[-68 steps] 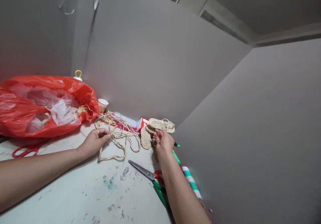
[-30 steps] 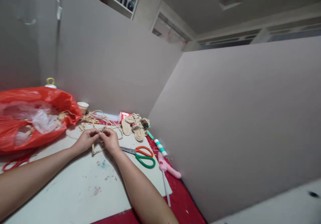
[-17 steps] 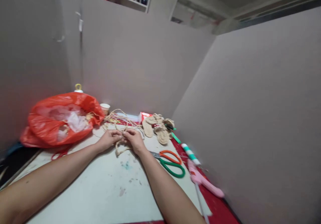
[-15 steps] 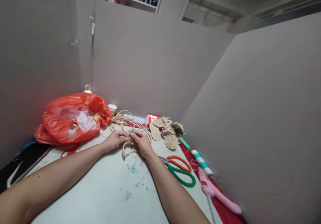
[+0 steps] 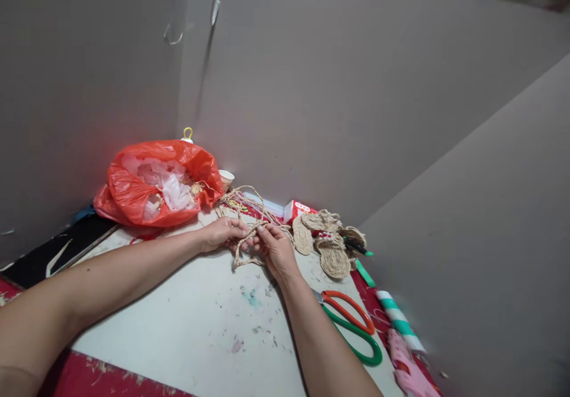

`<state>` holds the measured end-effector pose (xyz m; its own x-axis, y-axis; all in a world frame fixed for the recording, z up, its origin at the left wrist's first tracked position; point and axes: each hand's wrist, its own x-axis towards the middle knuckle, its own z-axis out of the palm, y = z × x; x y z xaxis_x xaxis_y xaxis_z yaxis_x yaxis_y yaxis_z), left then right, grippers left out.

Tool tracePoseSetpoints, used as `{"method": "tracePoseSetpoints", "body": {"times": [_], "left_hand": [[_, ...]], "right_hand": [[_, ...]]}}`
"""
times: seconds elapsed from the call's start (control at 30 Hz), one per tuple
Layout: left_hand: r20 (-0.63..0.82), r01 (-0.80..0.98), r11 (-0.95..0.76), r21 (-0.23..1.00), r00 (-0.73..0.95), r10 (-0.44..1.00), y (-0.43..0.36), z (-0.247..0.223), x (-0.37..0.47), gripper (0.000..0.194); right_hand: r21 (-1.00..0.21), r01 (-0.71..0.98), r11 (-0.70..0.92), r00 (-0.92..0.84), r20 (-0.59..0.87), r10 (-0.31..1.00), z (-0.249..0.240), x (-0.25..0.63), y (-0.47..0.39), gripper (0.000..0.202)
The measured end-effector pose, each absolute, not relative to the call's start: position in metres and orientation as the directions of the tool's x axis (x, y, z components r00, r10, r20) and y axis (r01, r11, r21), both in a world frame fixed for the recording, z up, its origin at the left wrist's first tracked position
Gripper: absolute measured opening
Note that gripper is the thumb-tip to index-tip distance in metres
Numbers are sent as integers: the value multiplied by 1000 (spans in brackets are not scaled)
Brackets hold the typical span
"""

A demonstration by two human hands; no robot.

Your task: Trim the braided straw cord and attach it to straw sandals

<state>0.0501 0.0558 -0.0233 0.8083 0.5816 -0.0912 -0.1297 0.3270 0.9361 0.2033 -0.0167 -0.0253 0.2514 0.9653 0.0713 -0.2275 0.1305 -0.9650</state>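
Both hands meet over the back half of the white board (image 5: 178,320). My left hand (image 5: 226,232) pinches a tan twisted straw cord (image 5: 238,256), fingers closed. Close beside it on the right, my right hand (image 5: 275,248) has its thumb and fingertips closed on the same cord. Part of the cord hangs in a loop below the fingers, and more of it curves up and back behind them. Flat woven straw soles (image 5: 335,260) lie to the right of my right hand. Scissors (image 5: 351,320) with one orange and one green handle rest beside my right forearm.
At the back left sits a red plastic bag (image 5: 129,198) with white plastic inside, next to a paper cup (image 5: 226,178). A red and white box (image 5: 297,209) stands near the soles. Striped roll (image 5: 401,320) and pink glue gun (image 5: 407,367) lie along the right wall.
The view has tilted down and turned left, so everything sits further right in the picture. Both hands still hold the cord, with the fingers slightly shifted.
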Motion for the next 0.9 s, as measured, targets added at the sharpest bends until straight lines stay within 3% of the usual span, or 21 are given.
{"method": "tracePoseSetpoints", "body": {"times": [0.1, 0.3, 0.43, 0.9], "left_hand": [[-58, -139, 290, 947, 813, 580, 52, -22, 52, 30], [113, -177, 6, 984, 654, 748, 44, -16, 55, 36], [212, -222, -94, 970, 601, 771, 44, -12, 55, 31], [110, -150, -14, 989, 657, 746, 53, -13, 56, 20]], "right_hand": [[-974, -166, 153, 261, 106, 959, -24, 202, -19, 28], [-987, -8, 158, 210, 153, 966, -25, 202, -20, 24], [-988, 70, 139, 155, 149, 977, -23, 199, -22, 23], [-991, 88, 98, 115, 108, 988, -28, 205, -21, 32]]}}
